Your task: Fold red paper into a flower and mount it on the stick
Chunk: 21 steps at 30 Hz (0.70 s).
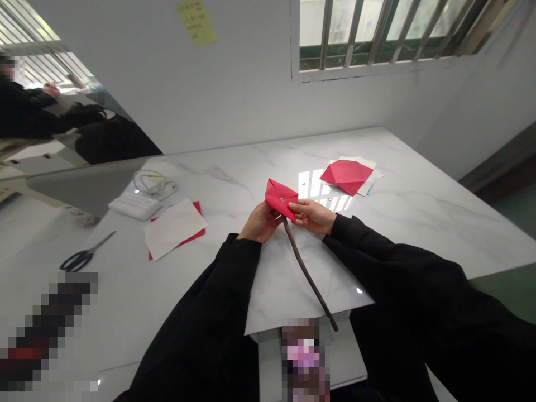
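Observation:
A red paper pinwheel (pixel 276 192) with folded corners and a small pin at its middle is held above the table. From its underside a thin brown wooden stick (pixel 305 271) slants down to the right, past the table's front edge. My left hand (pixel 258 222) is closed on the pinwheel's lower left side, near the stick's top; part of its fingers is hidden behind the paper. Thumb and fingers of my right hand (pixel 313 216) pinch the pinwheel's lower right corner.
On the marble-patterned table (pixel 226 201) lie red and white sheets (pixel 176 229), black-handled scissors (pixel 79 259), a white device (pixel 134 205) with a coiled cable (pixel 154 183), and creased red paper (pixel 347 174) on white sheets. A person (pixel 25 106) sits far left.

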Tool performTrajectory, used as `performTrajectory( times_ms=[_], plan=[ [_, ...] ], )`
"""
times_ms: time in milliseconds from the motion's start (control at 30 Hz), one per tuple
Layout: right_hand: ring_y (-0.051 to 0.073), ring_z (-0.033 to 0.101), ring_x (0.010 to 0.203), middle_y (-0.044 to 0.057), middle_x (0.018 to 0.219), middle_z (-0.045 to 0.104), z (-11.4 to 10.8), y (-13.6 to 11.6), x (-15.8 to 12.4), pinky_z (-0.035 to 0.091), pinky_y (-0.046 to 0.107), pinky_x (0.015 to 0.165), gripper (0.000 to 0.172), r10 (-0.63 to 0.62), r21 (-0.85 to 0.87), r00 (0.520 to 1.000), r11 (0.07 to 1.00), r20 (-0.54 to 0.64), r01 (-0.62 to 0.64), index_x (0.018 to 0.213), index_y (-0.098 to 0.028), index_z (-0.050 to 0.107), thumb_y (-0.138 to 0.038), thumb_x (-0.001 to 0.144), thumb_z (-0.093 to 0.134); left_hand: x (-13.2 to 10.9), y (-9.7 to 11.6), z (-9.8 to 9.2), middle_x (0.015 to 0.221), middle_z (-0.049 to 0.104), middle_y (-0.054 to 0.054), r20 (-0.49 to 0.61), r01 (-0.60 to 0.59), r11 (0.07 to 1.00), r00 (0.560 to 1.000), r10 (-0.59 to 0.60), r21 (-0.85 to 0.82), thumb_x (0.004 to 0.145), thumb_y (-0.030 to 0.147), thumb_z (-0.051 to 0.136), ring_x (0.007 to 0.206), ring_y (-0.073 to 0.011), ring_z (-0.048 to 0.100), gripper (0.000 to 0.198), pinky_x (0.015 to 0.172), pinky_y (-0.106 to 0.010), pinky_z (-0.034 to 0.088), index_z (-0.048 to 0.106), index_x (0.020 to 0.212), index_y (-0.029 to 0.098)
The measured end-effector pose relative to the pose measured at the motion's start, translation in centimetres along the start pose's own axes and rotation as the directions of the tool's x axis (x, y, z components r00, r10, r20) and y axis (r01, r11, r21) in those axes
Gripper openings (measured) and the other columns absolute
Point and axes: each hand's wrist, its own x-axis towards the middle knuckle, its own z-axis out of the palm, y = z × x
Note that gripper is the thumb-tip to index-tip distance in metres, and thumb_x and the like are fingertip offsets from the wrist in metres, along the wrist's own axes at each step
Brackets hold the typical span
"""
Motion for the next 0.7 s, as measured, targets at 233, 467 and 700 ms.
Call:
performTrajectory(
  times_ms=[233,467,700],
  plan=[
    [0.011,0.072,0.078,0.004,0.094,0.079,-0.22,0.05,0.13,0.059,0.018,0.069,0.025,0.001,-0.003,1.0,1.0,0.017,-0.001,0.101,-0.019,0.077,-0.025,0.08,0.088,0.14,-0.14,-0.16,0.09,0.075,-0.006,-0.001,0.009,1.0,1.0,-0.009,0.004,0.082,0.034,0.08,0.084,-0.0197,0.069,0.021,0.076,-0.029,0.054,0.072,0.088,0.016],
    [0.01,0.07,0.074,0.004,0.092,0.077,-0.42,0.0,0.19,0.058,0.018,0.066,0.028,0.004,-0.029,1.0,1.0,0.027,-0.003,0.099,-0.019,0.077,-0.029,0.077,0.09,0.44,-0.41,-0.66,0.088,0.075,-0.005,0.036,0.003,1.0,0.999,-0.003,0.005,0.079,0.034,0.082,0.082,-0.0189,0.069,0.022,0.074,-0.028,0.055,0.073,0.089,0.016],
    [0.011,0.07,0.077,0.003,0.092,0.077,-0.5,0.02,0.24,0.058,0.02,0.067,0.026,-0.006,-0.055,1.0,0.998,0.019,0.007,0.099,-0.02,0.075,-0.03,0.079,0.088,0.44,-0.39,-0.57,0.089,0.075,-0.004,0.019,0.017,1.0,1.0,-0.016,-0.022,0.074,0.032,0.086,0.08,-0.0169,0.068,0.024,0.075,-0.028,0.056,0.073,0.087,0.016]
  ],
)
